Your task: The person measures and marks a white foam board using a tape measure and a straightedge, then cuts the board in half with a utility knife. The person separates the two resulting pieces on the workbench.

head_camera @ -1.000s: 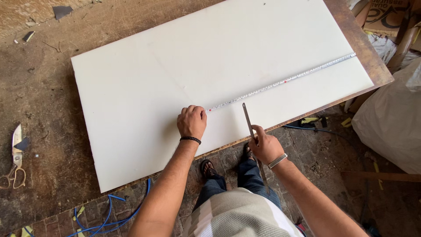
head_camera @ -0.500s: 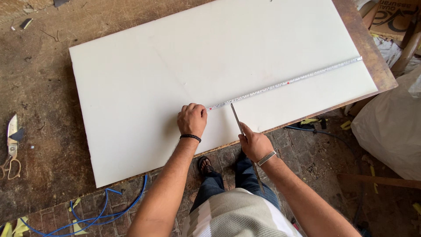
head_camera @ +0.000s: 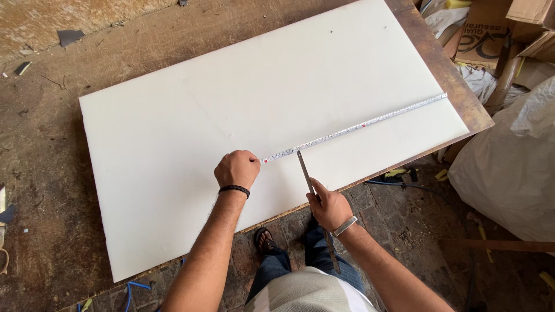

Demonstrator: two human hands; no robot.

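Note:
A large white board (head_camera: 191, 98) lies flat on a worn wooden table (head_camera: 52, 150). A tape measure blade (head_camera: 358, 126) stretches across it from my left hand out to the board's right edge. My left hand (head_camera: 237, 169), with a dark braided wristband, is closed on the tape's near end and rests on the board. My right hand (head_camera: 329, 208), with a metal bracelet, grips a thin flat metal strip (head_camera: 305, 171) whose tip touches the board just below the tape.
Cardboard boxes (head_camera: 485, 34) and crumpled paper stand at the upper right, a big white sack (head_camera: 514, 167) at the right. Blue cable (head_camera: 136, 287) lies on the brick floor by my sandalled foot (head_camera: 265, 238). Small scraps dot the table's far left.
My right hand has slid the metal strip left along the board's near edge, nearer to my left hand. The view has shifted slightly; my left hand stays on the tape.

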